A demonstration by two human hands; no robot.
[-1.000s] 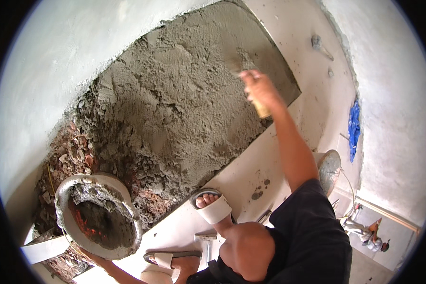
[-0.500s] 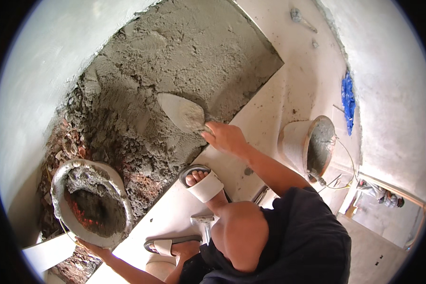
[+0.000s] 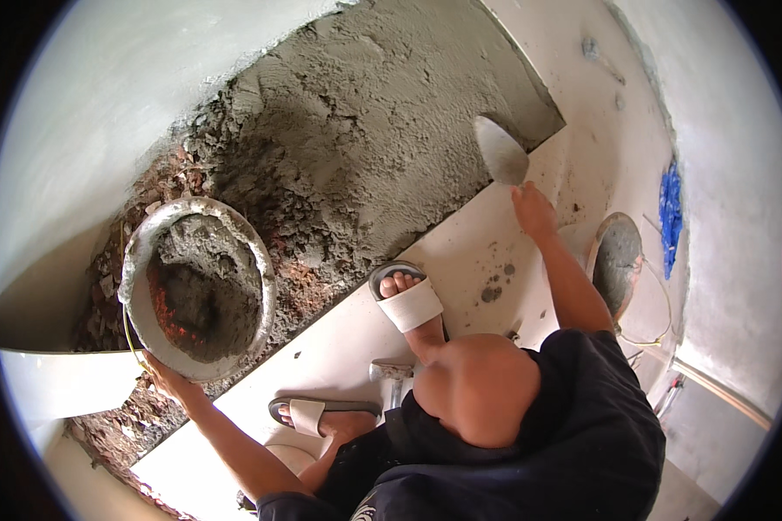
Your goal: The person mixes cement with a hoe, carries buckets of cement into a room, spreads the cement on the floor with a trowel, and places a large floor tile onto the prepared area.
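Observation:
My right hand (image 3: 534,211) is closed round the handle of a trowel (image 3: 500,149). Its pale blade, slightly blurred, is over the right edge of the grey mortar bed (image 3: 382,95), near the corner. On the left, my left hand (image 3: 172,382) grips the lower side of a bucket (image 3: 263,260); part of the fingers is hidden behind it. The bucket is tilted so that its mouth shows, with a mortar-crusted rim and wet grey mortar inside. Around it the mortar is rough and gives way to reddish rubble (image 3: 304,282).
A second mortar-stained bucket (image 3: 619,260) lies tipped to the right. Beyond it is a blue crumpled sheet (image 3: 671,219) by the wall. A metal-bladed tool (image 3: 391,371) lies between my sandalled feet. Left of the bucket juts a white board (image 3: 69,382). A small tool (image 3: 603,59) lies at the far right.
My right hand has carried the trowel rightward, from the middle of the mortar to its right edge. The view has turned; my left hand stays on the bucket.

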